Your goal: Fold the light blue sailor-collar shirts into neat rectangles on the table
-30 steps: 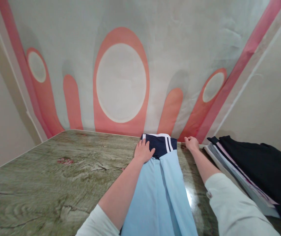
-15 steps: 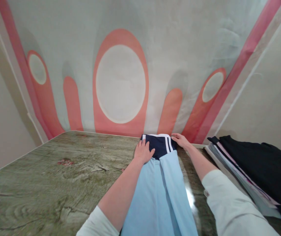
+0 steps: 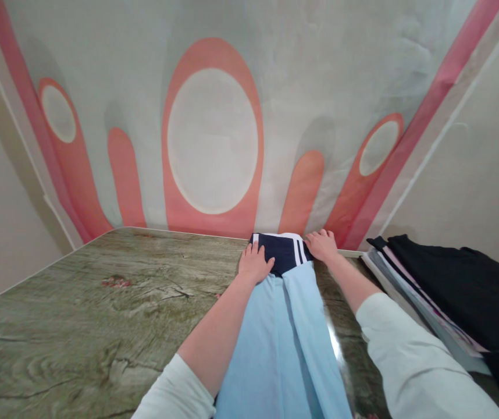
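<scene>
A light blue garment (image 3: 267, 337) with a navy, white-striped end (image 3: 282, 250) lies lengthwise on the wood-patterned table (image 3: 145, 302), its navy end at the far edge. My left hand (image 3: 255, 263) rests flat on the left side of the navy part, fingers apart. At the right corner of the navy part is my right hand (image 3: 320, 245), its fingers spread and touching the garment's edge. A long folded strip of the blue fabric runs down the garment's right side.
To the right sits a stack of folded clothes (image 3: 463, 291), black on top with grey, pink and white layers below. Behind the table rises a grey wall covering (image 3: 293, 75) with pink and orange shapes. Light reflects off the table right of the garment.
My right hand's fingers have spread and shifted slightly at the navy corner. My left hand stays on the navy part. The whole view has tilted a little, with the wall shapes now higher.
</scene>
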The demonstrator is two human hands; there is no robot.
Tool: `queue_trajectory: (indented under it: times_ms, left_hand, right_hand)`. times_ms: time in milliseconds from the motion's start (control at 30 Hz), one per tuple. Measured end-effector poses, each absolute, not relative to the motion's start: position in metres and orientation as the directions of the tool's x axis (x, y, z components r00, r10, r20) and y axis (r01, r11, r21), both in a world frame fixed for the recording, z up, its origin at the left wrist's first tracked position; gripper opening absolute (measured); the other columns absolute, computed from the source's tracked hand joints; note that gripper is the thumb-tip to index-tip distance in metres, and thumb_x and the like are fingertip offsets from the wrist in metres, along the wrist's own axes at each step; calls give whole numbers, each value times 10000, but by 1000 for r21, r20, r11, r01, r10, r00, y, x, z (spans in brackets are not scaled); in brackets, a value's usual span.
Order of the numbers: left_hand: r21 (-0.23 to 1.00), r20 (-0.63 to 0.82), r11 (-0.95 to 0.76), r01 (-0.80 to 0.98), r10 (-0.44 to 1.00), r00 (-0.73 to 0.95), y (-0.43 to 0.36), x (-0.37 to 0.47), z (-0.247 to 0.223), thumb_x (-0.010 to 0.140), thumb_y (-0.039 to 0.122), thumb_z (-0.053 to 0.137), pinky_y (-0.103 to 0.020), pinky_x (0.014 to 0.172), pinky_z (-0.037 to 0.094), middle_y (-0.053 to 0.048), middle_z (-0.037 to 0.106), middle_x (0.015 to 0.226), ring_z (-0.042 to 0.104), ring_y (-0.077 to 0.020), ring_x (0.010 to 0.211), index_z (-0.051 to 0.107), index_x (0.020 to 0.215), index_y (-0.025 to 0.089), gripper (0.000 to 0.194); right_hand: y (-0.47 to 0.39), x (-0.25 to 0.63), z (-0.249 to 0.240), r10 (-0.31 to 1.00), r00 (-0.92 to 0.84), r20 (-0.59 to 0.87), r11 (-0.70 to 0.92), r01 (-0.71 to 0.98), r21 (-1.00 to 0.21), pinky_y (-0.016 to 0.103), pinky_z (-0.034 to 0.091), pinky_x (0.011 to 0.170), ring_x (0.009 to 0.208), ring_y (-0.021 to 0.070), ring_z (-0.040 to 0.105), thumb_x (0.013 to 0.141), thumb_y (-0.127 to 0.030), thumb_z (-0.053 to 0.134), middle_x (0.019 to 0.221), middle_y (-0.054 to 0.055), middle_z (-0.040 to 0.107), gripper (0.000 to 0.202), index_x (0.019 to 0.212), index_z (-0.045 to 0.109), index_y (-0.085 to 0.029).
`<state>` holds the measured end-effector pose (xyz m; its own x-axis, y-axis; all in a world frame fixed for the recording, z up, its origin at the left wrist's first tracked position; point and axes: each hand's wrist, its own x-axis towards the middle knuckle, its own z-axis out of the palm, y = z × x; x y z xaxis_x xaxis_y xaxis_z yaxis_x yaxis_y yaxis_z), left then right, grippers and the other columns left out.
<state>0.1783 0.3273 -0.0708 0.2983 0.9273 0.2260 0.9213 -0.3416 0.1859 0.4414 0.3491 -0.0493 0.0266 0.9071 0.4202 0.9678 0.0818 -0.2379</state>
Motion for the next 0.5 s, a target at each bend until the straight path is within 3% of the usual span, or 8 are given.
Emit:
queue_trajectory:
  times_ms: [133, 233, 367, 500]
  left_hand:
    - [203, 210, -308, 930, 941, 266, 332, 179, -71, 834, 604, 235, -442, 1051, 191, -99, 205, 1473, 179, -306, 1332, 327, 1357, 167, 688]
    - [213, 217, -276, 937, 949, 230, 333, 178, -69, 834, 592, 247, -450, 1052, 177, -117, 209, 1468, 184, -318, 1326, 330, 1355, 145, 692]
    - [212, 227, -224, 951, 958, 175, 332, 172, -62, 845, 560, 257, -471, 1050, 164, -116, 226, 1462, 190, -321, 1320, 349, 1344, 154, 650]
    - [197, 282, -168, 966, 953, 108, 327, 159, -53, 885, 470, 269, -457, 1050, 185, -108, 331, 1414, 238, -283, 1306, 444, 1273, 168, 522]
  right_hand:
    - [322, 419, -40, 881, 18, 474, 75, 982, -176, 489, 212, 944, 1136, 327, 354, 836, -287, 470, 1167, 131, 548, 276, 1076, 584, -212]
    - [281, 393, -38, 881, -95, 464, 188, 969, -160, 450, 280, 921, 1110, 310, 382, 828, -293, 473, 1196, 125, 519, 329, 1133, 545, -189]
    - [191, 357, -41, 874, -315, 370, 429, 858, -282, 409, 340, 910, 1055, 258, 440, 820, -309, 485, 1147, 92, 533, 348, 1153, 516, -210]
    - [105, 345, -42, 911, -333, 243, 409, 801, -436, 405, 373, 913, 1060, 258, 446, 738, -312, 591, 1172, 78, 503, 478, 1198, 466, -281]
